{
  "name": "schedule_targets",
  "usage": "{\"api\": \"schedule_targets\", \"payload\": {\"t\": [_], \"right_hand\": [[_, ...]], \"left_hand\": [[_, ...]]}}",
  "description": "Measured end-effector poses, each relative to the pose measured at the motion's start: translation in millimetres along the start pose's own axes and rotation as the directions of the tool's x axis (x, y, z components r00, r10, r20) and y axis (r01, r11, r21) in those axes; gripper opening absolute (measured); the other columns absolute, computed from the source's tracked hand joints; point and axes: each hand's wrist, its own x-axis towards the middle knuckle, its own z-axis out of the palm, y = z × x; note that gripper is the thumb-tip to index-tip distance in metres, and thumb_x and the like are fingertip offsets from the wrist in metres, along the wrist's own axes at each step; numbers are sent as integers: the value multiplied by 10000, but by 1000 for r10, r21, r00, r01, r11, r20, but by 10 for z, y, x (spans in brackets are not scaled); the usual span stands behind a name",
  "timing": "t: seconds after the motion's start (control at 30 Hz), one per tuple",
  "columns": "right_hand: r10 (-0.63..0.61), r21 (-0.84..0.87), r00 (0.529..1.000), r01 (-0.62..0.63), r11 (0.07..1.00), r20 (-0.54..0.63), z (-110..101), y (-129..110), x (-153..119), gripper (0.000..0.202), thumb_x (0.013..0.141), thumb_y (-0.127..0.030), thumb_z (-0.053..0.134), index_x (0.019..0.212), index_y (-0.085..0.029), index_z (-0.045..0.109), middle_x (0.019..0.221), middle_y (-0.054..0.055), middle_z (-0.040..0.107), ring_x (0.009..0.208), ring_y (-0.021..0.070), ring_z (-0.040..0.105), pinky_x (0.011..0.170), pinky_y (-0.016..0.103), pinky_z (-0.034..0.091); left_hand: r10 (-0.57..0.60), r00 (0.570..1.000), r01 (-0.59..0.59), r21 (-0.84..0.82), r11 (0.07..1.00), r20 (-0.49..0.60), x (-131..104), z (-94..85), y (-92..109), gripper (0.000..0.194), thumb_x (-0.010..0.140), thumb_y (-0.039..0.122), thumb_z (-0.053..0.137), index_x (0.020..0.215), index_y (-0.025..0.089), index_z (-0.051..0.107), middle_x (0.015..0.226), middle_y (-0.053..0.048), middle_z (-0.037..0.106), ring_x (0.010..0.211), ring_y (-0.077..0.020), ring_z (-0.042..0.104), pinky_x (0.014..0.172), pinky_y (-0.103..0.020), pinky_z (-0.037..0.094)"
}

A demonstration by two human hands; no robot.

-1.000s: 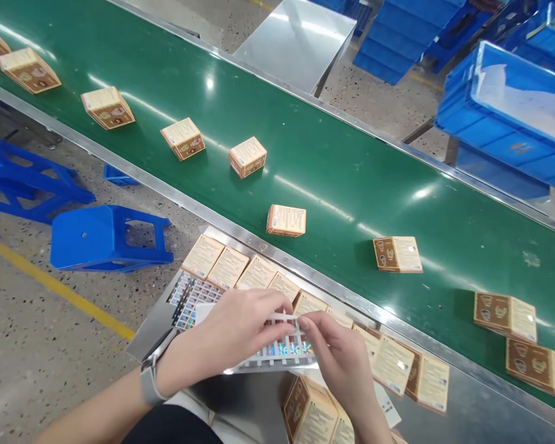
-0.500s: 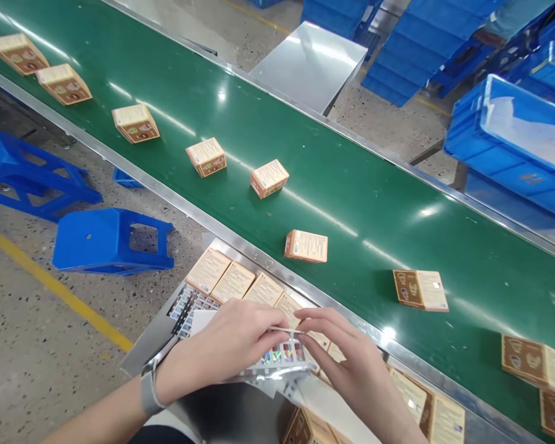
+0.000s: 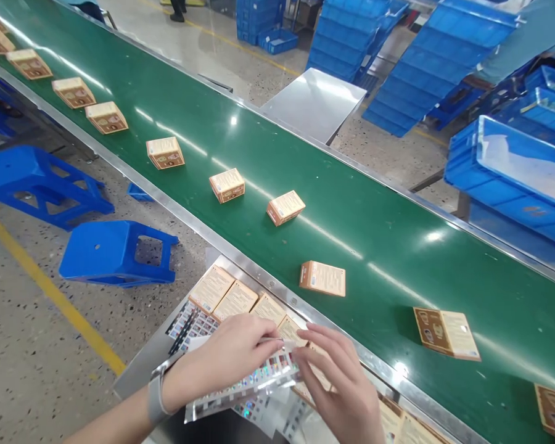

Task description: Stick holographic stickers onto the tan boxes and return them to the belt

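Observation:
My left hand (image 3: pixel 240 345), a grey band on its wrist, is closed on a shiny sheet of stickers (image 3: pixel 271 370), pinching its upper edge between thumb and fingers. At that sheet's right end is my right hand (image 3: pixel 337 376), its fingers curled and the fingertips against the edge; whether a single sticker is between them is too small to tell. Under and beyond both hands, brown-and-cream cartons (image 3: pixel 235 300) lie in a row on a metal ledge. More printed sticker sheets (image 3: pixel 206 327) lie left of my left hand, and others are partly hidden below the held sheet.
A green conveyor belt (image 3: pixel 379 234) runs diagonally past the ledge, carrying spaced cartons (image 3: pixel 324 279). Its metal rail (image 3: pixel 240 256) borders the ledge. Blue stools (image 3: pixel 106 250) stand at left. Across the belt are a metal table (image 3: pixel 314 102), stacked blue crates (image 3: pixel 425 68) and a blue bin (image 3: pixel 527 185).
The sheet now tilts up, with more of its face showing, and my right fingers have shifted slightly along its edge. The view has tipped upward, and cartons on the belt appear at changed positions.

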Motion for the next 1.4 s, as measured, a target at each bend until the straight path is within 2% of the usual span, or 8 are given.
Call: {"api": "schedule_targets", "payload": {"t": [0.07, 0.2, 0.23, 0.3, 0.43, 0.53, 0.83, 1.4], "right_hand": [[354, 134, 933, -343, 930, -68, 66, 280, -60, 116, 894, -276, 600, 998, -264, 649, 1129, 84, 702, 1070, 257, 664, 856, 396, 553], [902, 353, 393, -830, 432, -181, 232, 1031, -19, 809, 758, -562, 684, 1415, -205, 373, 1417, 217, 498, 1140, 313, 630, 843, 435, 565], [924, 397, 342, -835, 382, -170, 277, 1191, 30, 919, 717, -575, 708, 1454, -195, 312, 1423, 222, 490, 1150, 312, 624, 875, 438, 554], [914, 480, 384, -783, 396, -128, 358, 1424, 159, 1032, 647, -545, 754, 1481, -182, 266, 1405, 209, 510, 1180, 302, 604, 956, 441, 512], [772, 641, 634, -611, 464, 45, 413, 1590, 422, 1112, 543, -402, 824, 1490, -251, 260, 1437, 158, 483, 1271, 276, 540, 1013, 438, 472], [717, 700, 689, -564, 439, 105, 391, 1575, 508, 1011, 561, -351, 833, 1447, -306, 349, 1467, 121, 461, 1303, 257, 515, 1023, 429, 467], [939, 806, 302, -507, 306, -166, 576, 1286, 212, 418, 682, -500, 742, 909, -156, 678, 1221, 149, 673, 1050, 264, 667, 905, 423, 545], [828, 562, 253, -632, 533, -500, 546, 1226, 95, 310, 773, -478, 658, 818, -175, 613, 1092, 126, 692, 956, 226, 670, 871, 392, 542]], "left_hand": [[-2, 998, 1, 25, 1000, 55, 29, -42, -38, 259, 874, 227, 537, 628, 179, 601, 567, 25, 588, 560, -128, 526, 537, -243, 301], [195, 958, -193, -33, 981, 212, 144, -60, -109, 177, 835, 180, 617, 663, 193, 656, 843, -9, 742, 868, -180, 660, 757, -269, 448], [258, 938, -252, -57, 966, 231, 187, -48, -115, 163, 826, 170, 643, 667, 196, 666, 991, -20, 753, 1003, -201, 655, 861, -300, 459], [347, 906, -343, -60, 937, 240, 291, -10, -113, 158, 825, 177, 674, 668, 201, 676, 1284, -25, 667, 1254, -246, 550, 1048, -391, 400], [390, 889, -421, 91, 902, 240, 569, 85, -89, 215, 866, 208, 641, 653, 199, 670, 1517, 3, 438, 1472, -279, 262, 1196, -530, 201], [399, 886, -446, 196, 873, 236, 818, 170, -99, 217, 876, 178, 613, 668, 193, 674, 1573, 22, 327, 1491, -270, 201, 1217, -535, 156], [399, 879, -471, 342, 813, 262, 1165, 412, -130, 263, 874, 83, 553, 648, 174, 655, 1542, -27, 392, 1460, -237, 300, 1200, -468, 250], [399, 859, -501, 373, 781, 319, 1267, 704, 54, 203, 841, 102, 573, 672, 181, 652, 1558, -10, 359, 1451, -238, 321, 1182, -472, 284]]}}
